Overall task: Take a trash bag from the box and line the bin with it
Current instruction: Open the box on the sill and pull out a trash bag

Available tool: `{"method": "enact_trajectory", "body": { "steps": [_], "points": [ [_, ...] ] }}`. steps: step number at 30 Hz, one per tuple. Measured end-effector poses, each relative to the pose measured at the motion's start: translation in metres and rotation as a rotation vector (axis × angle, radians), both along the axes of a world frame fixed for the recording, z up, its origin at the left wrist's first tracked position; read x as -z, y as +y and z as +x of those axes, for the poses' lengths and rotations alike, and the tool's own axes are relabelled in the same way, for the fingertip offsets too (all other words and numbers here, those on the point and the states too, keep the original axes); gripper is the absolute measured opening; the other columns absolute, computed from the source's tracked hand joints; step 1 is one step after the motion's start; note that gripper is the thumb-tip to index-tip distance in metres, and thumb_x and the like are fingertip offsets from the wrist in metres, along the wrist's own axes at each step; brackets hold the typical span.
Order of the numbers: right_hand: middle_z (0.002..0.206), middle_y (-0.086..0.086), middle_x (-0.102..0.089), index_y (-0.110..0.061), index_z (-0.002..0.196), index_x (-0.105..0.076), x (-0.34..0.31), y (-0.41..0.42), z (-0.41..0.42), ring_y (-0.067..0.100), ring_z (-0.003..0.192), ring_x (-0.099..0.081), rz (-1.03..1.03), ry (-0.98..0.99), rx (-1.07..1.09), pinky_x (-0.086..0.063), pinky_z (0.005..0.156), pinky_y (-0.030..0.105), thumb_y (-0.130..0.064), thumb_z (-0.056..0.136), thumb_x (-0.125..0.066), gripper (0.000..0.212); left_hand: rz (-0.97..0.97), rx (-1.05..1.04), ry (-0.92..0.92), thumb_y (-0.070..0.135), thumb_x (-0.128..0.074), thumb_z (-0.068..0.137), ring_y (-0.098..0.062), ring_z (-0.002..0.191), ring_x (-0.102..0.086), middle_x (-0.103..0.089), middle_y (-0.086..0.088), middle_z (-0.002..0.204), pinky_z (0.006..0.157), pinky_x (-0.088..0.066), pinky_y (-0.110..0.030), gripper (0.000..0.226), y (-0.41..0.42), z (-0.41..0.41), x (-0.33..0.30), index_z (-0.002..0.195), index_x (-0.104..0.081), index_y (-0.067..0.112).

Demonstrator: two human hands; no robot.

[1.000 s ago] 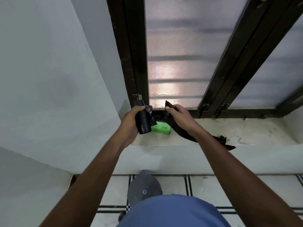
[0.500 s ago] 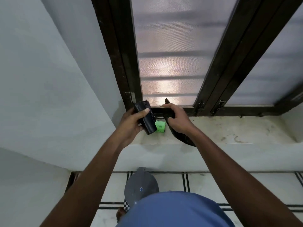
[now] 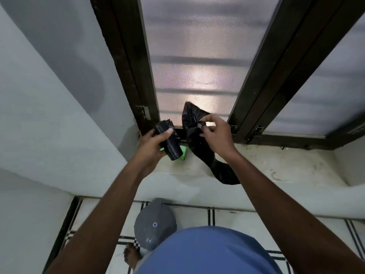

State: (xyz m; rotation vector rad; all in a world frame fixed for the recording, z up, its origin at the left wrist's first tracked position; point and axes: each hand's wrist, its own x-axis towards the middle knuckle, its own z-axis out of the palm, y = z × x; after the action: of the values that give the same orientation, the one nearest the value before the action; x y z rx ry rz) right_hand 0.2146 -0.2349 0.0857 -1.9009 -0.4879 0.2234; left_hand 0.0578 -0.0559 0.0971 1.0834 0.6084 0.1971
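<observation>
- Trash bag: black, partly unfolded, held up in front of the frosted window pane; its lower tail drapes down across the sill and hangs over the sill's front edge at about 5 o'clock from the pinch point.
- Right hand: thumb and forefinger pinch the bag's film near its upper part; remaining fingers loosely curled.
- Left hand: fingers and thumb wrapped round the roll of bags, a black cylinder tilted with its frayed end toward 11 o'clock. Roll and loose bag sit just beside each other (whether a strip of film joins them cannot be told).
- Green box: on the sill directly under the roll, mostly hidden by roll and left hand; only green slivers visible.
- Bin: grey, domed lid, on the tiled floor at 6 o'clock from the hands, below the sill; partly covered by the person's blue shirt.
- Bare foot touching the bin's base at 7 o'clock.
- Dark window frame rises at 12 o'clock behind both hands; pale wall at 9 o'clock.
</observation>
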Motion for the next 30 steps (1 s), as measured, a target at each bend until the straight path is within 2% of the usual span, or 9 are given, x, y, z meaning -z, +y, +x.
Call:
{"method": "enact_trajectory", "body": {
  "steps": [4,7,10,13,21,24,26,28,30],
  "points": [
    [0.103,0.008,-0.078,-0.019,0.109,-0.072,0.014,-0.009,0.005,0.003,0.079,-0.073,0.065,-0.104,-0.022,-0.054,0.070,0.022,-0.007,0.104,-0.067,0.014,-0.014,-0.033,0.013,0.020,-0.076,0.102,-0.043,0.124,-0.073,-0.074,-0.020,0.138,0.107,-0.060,-0.056,0.046,-0.007,0.005,0.008,0.145,-0.065,0.008],
    [0.129,0.011,-0.074,-0.009,0.124,-0.076,0.044,-0.021,0.009,0.024,0.121,-0.073,-0.103,-0.274,-0.117,-0.061,0.100,0.044,-0.008,0.102,-0.070,0.023,-0.024,-0.043,0.007,0.018,-0.073,0.103,-0.041,0.118,-0.075,-0.075,-0.018,0.128,0.105,-0.061,-0.053,0.046,-0.013,0.006,0.010,0.146,-0.064,0.005],
    [0.182,0.013,-0.030,-0.002,0.149,-0.065,0.087,-0.035,0.012,0.029,0.170,-0.023,-0.385,-0.179,-0.332,-0.034,0.134,0.052,-0.010,0.103,-0.069,0.047,-0.026,-0.050,0.013,0.017,-0.072,0.104,-0.037,0.115,-0.075,-0.076,-0.014,0.124,0.104,-0.062,-0.052,0.045,-0.019,0.006,0.011,0.146,-0.063,0.004],
    [0.187,0.012,-0.001,-0.005,0.142,-0.068,0.115,-0.039,0.013,0.032,0.174,0.007,-0.454,-0.284,-0.414,-0.025,0.134,0.065,-0.010,0.102,-0.066,0.041,-0.013,-0.046,0.019,0.017,-0.072,0.104,-0.035,0.113,-0.077,-0.077,-0.013,0.124,0.098,-0.064,-0.047,0.045,-0.022,0.008,0.012,0.146,-0.063,0.004],
    [0.179,0.012,-0.035,-0.009,0.157,-0.061,0.092,-0.027,-0.009,0.031,0.170,-0.023,-0.342,-0.261,-0.187,-0.022,0.137,0.043,-0.003,0.105,-0.056,0.053,0.171,-0.061,0.158,0.035,-0.081,0.096,-0.019,0.127,-0.068,-0.078,0.000,0.134,0.105,-0.047,-0.042,0.038,-0.032,0.008,0.017,0.132,-0.074,0.023],
    [0.146,-0.003,-0.070,-0.019,0.145,-0.072,0.063,-0.019,-0.023,0.015,0.139,-0.062,-0.068,0.154,-0.160,-0.047,0.124,0.048,-0.037,0.109,-0.064,0.040,0.136,-0.046,0.128,0.029,-0.081,0.097,-0.022,0.125,-0.071,-0.078,-0.007,0.135,0.101,-0.050,-0.038,0.042,-0.029,0.005,0.020,0.135,-0.072,0.017],
    [0.135,-0.009,-0.077,-0.026,0.142,-0.072,0.043,-0.015,-0.028,0.010,0.129,-0.071,0.092,0.483,-0.231,-0.055,0.117,0.044,-0.066,0.095,-0.072,0.061,0.080,-0.040,0.102,0.021,-0.082,0.096,-0.029,0.128,-0.072,-0.075,-0.014,0.138,0.101,-0.058,-0.038,0.046,-0.026,0.003,0.022,0.138,-0.068,0.010],
    [0.137,-0.001,-0.076,-0.029,0.145,-0.069,0.034,-0.014,-0.031,0.017,0.127,-0.075,0.131,0.598,-0.317,-0.062,0.109,0.044,-0.063,0.083,-0.086,0.073,0.029,-0.019,0.079,0.013,-0.083,0.095,-0.035,0.127,-0.074,-0.073,-0.018,0.141,0.101,-0.062,-0.040,0.049,-0.023,-0.001,0.021,0.139,-0.063,0.007],
    [0.138,0.009,-0.074,-0.028,0.143,-0.068,0.035,-0.015,-0.032,0.025,0.124,-0.077,0.165,0.619,-0.376,-0.066,0.101,0.049,-0.041,0.082,-0.097,0.069,-0.004,0.010,0.068,0.007,-0.082,0.095,-0.037,0.125,-0.075,-0.072,-0.019,0.142,0.104,-0.063,-0.044,0.053,-0.021,-0.004,0.021,0.143,-0.058,0.006]
  ]
}}
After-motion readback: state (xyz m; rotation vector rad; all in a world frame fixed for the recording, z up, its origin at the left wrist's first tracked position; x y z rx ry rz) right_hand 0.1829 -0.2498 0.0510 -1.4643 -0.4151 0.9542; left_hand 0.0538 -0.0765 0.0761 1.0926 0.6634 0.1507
